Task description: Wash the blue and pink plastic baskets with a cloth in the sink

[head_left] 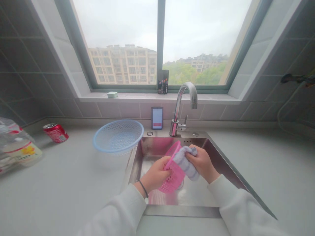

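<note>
Over the metal sink (209, 196), my left hand (156, 173) grips the rim of a pink perforated plastic basket (172, 183), which is tilted on its side. A bunched, pale grey-white cloth (185, 164) is pinched in my right hand (203, 162) and lies against the basket's rim and side. My left fingertips curl round the rim; part of the basket's far side is hidden behind the cloth. Behind the basin rises a chrome faucet (175, 114), with no water seen coming from its spout.
A light blue colander (118, 151) stands left of the sink, close to its edge. Farther left are a red can (56, 132) and a clear plastic bottle (22, 150). One phone (157, 118) leans behind the sink, another phone (163, 82) against the window. A green soap-like block (112, 94) sits on the sill.
</note>
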Available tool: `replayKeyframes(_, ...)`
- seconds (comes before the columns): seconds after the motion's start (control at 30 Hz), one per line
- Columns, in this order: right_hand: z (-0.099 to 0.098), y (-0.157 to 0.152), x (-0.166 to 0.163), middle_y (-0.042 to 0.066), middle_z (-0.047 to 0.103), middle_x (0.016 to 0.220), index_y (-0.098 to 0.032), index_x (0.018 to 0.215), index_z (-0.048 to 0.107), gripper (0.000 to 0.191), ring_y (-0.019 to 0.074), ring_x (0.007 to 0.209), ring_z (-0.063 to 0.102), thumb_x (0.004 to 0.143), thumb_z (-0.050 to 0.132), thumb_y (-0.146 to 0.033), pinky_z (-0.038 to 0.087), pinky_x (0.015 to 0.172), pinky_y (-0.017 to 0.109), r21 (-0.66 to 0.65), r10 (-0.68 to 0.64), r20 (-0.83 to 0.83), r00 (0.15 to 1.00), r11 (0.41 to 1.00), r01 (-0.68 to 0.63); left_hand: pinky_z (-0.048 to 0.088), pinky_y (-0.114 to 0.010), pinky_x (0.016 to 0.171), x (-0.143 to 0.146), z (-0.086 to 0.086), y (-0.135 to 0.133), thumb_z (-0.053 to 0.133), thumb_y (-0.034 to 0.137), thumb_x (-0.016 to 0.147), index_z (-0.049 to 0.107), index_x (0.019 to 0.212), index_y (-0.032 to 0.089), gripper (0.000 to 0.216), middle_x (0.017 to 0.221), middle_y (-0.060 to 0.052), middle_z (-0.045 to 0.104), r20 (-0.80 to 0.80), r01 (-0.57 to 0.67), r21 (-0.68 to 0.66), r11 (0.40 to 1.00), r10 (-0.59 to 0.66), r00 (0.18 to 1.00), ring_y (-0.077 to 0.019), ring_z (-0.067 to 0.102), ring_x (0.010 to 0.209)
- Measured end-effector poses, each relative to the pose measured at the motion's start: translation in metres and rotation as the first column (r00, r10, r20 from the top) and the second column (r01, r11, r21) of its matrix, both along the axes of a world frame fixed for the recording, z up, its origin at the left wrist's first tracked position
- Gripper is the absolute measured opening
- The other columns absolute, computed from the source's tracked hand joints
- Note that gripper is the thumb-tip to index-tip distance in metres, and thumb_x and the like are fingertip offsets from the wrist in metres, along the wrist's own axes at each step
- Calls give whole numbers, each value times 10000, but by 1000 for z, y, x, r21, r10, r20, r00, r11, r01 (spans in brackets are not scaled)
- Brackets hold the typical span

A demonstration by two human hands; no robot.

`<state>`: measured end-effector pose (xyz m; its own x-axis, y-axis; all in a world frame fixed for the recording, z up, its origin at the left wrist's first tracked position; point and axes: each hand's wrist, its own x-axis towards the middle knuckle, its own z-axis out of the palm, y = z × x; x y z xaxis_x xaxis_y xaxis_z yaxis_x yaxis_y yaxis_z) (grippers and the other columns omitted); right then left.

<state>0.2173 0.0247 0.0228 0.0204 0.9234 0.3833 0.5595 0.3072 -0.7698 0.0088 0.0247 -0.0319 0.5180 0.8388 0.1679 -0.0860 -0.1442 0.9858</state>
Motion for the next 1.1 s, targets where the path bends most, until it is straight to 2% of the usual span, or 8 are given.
replayKeyframes(0.1,0,15,26,24,574,595,-213,619,541,293,174,602,506,789,592,-446,383,583,298,21,-208,-37,978,978,208,477,-323,860,0,5,-4,653,174,738,652,1149,124,414,1080,-81,694,15,47,-1,999,-47,999,-253,623,1009)
replayKeyframes(0.17,0,17,32,34,580,605,-210,631,546,291,177,606,505,806,582,-440,383,586,303,24,-267,-28,963,963,268,474,-324,843,0,9,-6,643,225,770,659,1135,123,379,1069,-84,699,-43,18,42,999,-16,999,-255,628,990)
replayKeyframes(0.3,-2,2,6,-11,535,562,-214,621,522,306,145,561,465,778,608,-462,357,534,267,-15,-120,7,993,993,120,453,-336,834,-1,16,-8,649,316,808,661,1036,136,291,998,-79,700,-274,-121,171,978,165,947,-245,622,920)
replayKeyframes(0.37,-4,-5,-8,-23,530,556,-213,617,520,296,135,549,459,762,614,-453,347,519,254,-47,-3,14,1000,999,4,445,-333,830,-1,19,-7,651,331,811,649,983,145,253,970,-72,693,-344,-138,220,966,209,915,-238,614,900)
replayKeyframes(0.43,-4,-3,-9,-23,531,561,-214,612,516,292,136,555,461,763,607,-446,348,525,255,-48,14,19,1000,999,-13,442,-320,805,-1,21,-7,641,332,818,633,939,157,213,935,-59,684,-380,-142,240,960,227,897,-226,608,872)
replayKeyframes(0.67,-2,17,33,0,530,562,-219,609,501,312,158,576,475,791,583,-459,368,561,287,35,-285,10,958,958,285,424,-291,731,-2,21,-11,665,340,802,620,933,169,220,903,-38,671,-379,-59,226,972,143,914,-210,601,831)
replayKeyframes(0.9,-7,-12,-14,-31,520,545,-212,615,515,320,130,535,454,769,603,-478,343,511,248,-12,6,36,999,1000,-5,428,-303,741,-6,21,-8,685,447,801,611,913,172,305,888,-37,680,-405,-106,286,952,221,887,-216,604,825)
replayKeyframes(1.1,-8,19,28,-17,504,528,-226,575,482,358,149,540,450,760,574,-518,351,526,271,52,-295,0,955,954,295,436,-295,741,-3,23,-11,662,428,813,618,956,180,289,938,-42,688,-372,-74,231,970,158,914,-219,620,855)
